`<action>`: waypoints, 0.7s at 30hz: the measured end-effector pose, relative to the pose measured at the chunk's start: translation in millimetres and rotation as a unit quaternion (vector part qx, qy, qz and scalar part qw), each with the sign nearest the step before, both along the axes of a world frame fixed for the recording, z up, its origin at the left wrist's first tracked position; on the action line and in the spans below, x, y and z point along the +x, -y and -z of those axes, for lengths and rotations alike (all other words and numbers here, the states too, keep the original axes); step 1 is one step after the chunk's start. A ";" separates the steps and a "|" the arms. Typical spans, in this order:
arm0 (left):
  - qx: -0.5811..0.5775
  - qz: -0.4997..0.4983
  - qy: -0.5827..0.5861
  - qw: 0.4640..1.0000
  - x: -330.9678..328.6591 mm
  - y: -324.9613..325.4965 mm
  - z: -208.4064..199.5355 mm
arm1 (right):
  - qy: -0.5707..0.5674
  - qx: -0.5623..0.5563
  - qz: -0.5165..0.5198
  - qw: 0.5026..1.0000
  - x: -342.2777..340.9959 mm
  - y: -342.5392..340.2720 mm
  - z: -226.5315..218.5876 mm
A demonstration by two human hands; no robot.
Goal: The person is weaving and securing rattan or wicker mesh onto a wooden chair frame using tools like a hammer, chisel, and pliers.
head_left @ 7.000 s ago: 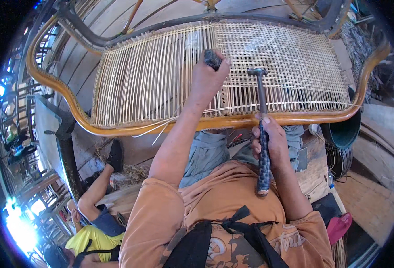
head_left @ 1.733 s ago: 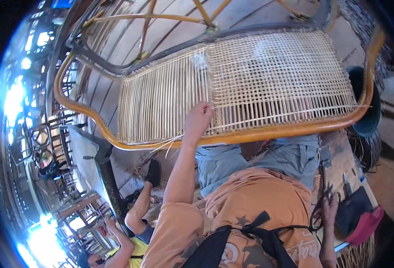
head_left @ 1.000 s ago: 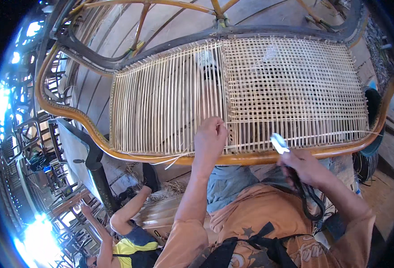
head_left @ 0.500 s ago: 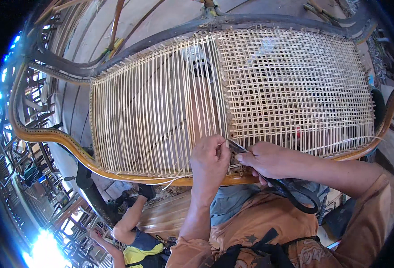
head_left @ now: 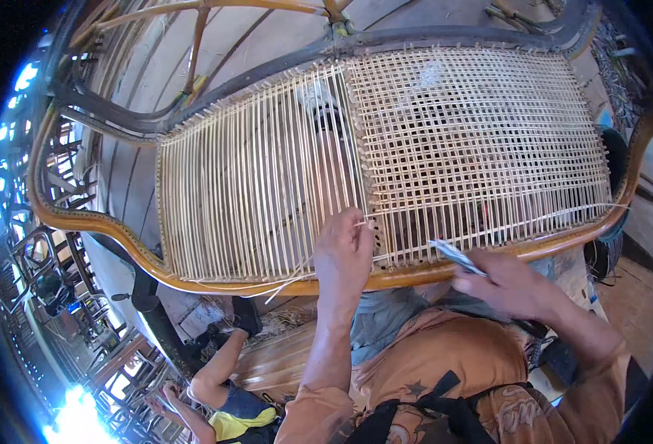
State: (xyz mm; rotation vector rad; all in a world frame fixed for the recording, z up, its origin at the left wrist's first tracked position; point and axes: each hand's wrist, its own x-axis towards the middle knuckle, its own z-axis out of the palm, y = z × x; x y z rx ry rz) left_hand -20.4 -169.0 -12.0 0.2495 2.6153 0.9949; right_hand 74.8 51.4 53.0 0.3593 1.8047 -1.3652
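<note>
Cream cane point(head_left: 482, 137) shows stripes and grid; the rail point(head_left: 408, 277) is amber.

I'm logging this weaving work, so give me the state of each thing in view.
Left panel: strung one way only
Right panel: cross-woven, sparser near the front rail
Left hand: pinching a strand
Right hand: closed around scissors
Scissors: blades look closed, slightly blurred
Loose strand ends: sticking out over the front rail

Dark seams cross the grey floor point(head_left: 260, 38). Furniture frames point(head_left: 32, 331) crowd the left. White light point(head_left: 82, 420) glares below them.
</note>
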 end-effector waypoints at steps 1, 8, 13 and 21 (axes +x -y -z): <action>-0.045 0.035 -0.022 0.998 1.9 2.3 5.8 | -0.018 0.004 0.043 0.999 28.2 -12.5 -4.1; -0.112 0.082 -0.045 0.989 -3.9 -18.1 7.4 | -0.021 0.269 0.275 0.923 284.8 -56.3 53.2; -0.161 0.066 -0.112 0.978 -5.4 -8.9 19.8 | -0.130 0.576 0.139 0.795 341.8 -35.1 89.8; 0.062 -0.063 -0.184 0.979 30.0 -4.2 -66.0 | -0.498 0.163 0.220 0.823 61.7 18.2 40.9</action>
